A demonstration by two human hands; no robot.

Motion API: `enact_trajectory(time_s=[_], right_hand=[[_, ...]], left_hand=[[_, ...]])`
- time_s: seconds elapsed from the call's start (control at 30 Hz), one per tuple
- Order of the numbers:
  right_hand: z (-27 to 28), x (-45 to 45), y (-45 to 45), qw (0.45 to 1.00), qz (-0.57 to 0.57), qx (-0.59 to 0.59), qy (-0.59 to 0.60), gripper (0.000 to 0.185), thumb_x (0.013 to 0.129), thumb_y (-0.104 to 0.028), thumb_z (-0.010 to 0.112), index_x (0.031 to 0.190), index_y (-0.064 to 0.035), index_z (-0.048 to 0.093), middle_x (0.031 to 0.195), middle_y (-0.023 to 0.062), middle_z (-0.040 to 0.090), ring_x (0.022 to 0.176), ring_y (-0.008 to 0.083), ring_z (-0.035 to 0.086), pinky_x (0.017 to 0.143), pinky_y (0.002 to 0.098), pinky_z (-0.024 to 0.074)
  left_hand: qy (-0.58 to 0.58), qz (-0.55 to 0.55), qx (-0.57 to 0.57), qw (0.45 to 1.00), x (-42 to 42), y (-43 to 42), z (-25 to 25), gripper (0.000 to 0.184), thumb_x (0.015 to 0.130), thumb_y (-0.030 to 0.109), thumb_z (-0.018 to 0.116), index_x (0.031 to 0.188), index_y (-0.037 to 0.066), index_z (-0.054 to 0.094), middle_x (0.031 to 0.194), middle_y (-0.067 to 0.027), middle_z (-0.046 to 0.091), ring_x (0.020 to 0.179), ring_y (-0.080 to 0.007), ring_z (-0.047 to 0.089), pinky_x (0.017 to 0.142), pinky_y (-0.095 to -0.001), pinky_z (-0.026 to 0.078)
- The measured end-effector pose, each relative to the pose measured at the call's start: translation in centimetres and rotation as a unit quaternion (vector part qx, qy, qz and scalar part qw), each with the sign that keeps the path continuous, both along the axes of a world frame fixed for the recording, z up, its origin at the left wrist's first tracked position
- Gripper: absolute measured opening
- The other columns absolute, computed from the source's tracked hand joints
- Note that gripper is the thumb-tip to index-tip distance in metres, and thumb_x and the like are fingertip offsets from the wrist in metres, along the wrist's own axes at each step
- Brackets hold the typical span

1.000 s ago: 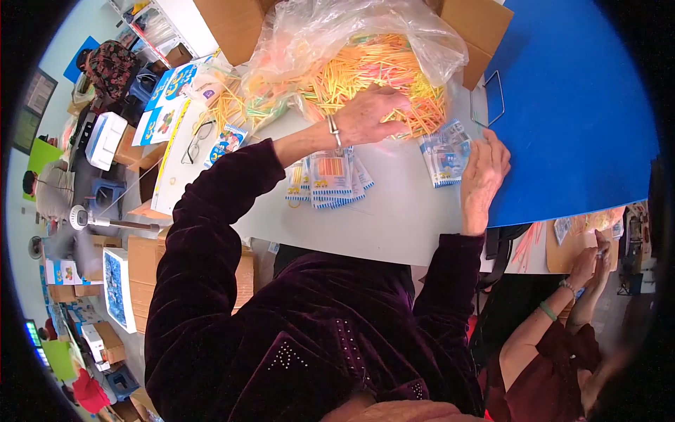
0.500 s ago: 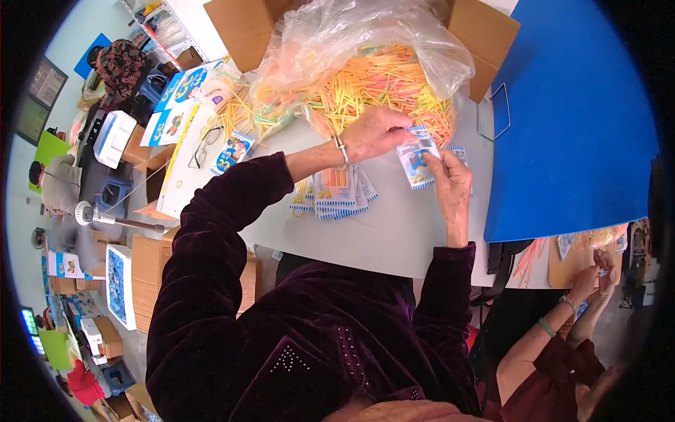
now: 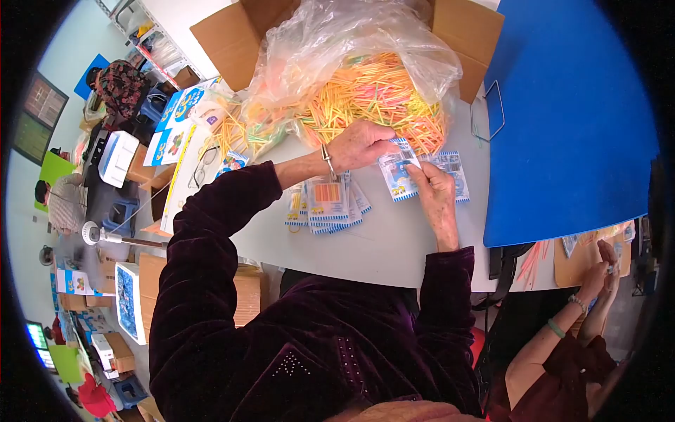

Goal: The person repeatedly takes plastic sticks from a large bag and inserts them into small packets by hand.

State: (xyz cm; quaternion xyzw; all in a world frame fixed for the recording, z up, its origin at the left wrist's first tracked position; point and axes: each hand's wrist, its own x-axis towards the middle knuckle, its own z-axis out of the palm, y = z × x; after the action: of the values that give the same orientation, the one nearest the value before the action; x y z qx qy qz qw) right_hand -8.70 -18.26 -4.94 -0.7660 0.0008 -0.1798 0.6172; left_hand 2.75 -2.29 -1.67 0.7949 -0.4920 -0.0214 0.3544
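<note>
A pale table carries an open cardboard box. From it, 1 clear plastic bag spills a heap of thin coloured sticks towards the person, probably so they lie within easy reach. The left hand is narrow, its fingers bunched at the top of 1 small printed packet; whether they grip anything, I cannot tell. The right hand pinches that packet from the right, thumb on its front, seemingly to steady it. The packet is between the 2 hands, just below the heap. Filled packets overlap below the left hand; others lie beside the right.
</note>
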Motion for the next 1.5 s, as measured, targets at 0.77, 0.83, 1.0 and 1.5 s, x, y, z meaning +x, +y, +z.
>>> enact_trajectory(time_s=[0.77,0.83,1.0,1.5], right_hand=[[-0.7,0.5,-0.7,0.999,0.009,-0.014,-0.034,0.017,0.083,-0.005,0.056,0.070,0.0034,0.048,0.057,-0.0021,0.036,0.056,0.0046,0.031,0.047,0.0224,0.0284],[-0.8,0.5,-0.9,1.000,0.004,-0.009,-0.007,0.018,0.083,-0.005,0.056,0.070,0.0037,0.047,0.057,-0.0010,0.036,0.055,0.0055,0.030,0.047,0.0234,0.0284],[-1.3,0.8,-1.1,0.999,-0.011,-0.027,-0.026,0.018,0.082,-0.004,0.056,0.069,0.0037,0.047,0.056,0.0001,0.036,0.055,0.0063,0.031,0.047,0.0244,0.0283],[-1.8,1.0,-1.2,0.996,-0.044,-0.064,-0.034,0.020,0.081,-0.006,0.058,0.068,0.0034,0.046,0.055,0.0030,0.035,0.054,0.0074,0.030,0.046,0.0255,0.0283]], left_hand=[[-0.187,0.180,0.151,0.954,16.2,-7.3,-2.3,0.033,0.083,0.038,0.049,0.092,0.010,0.064,0.093,-0.0065,0.064,0.089,-0.0261,0.058,0.078,-0.0393,0.042],[-0.217,0.211,0.180,0.936,18.2,-8.8,-4.1,0.033,0.082,0.038,0.049,0.093,0.012,0.065,0.096,-0.0072,0.063,0.095,-0.0294,0.056,0.081,-0.0437,0.039],[-0.319,0.219,0.111,0.915,22.2,-12.7,-8.0,0.030,0.082,0.036,0.049,0.094,0.014,0.065,0.099,-0.0075,0.062,0.099,-0.0291,0.053,0.083,-0.0443,0.037],[-0.311,0.256,0.309,0.862,14.4,-9.5,-2.3,0.026,0.080,0.022,0.049,0.094,0.006,0.064,0.103,-0.0127,0.059,0.107,-0.0281,0.048,0.089,-0.0424,0.034]])
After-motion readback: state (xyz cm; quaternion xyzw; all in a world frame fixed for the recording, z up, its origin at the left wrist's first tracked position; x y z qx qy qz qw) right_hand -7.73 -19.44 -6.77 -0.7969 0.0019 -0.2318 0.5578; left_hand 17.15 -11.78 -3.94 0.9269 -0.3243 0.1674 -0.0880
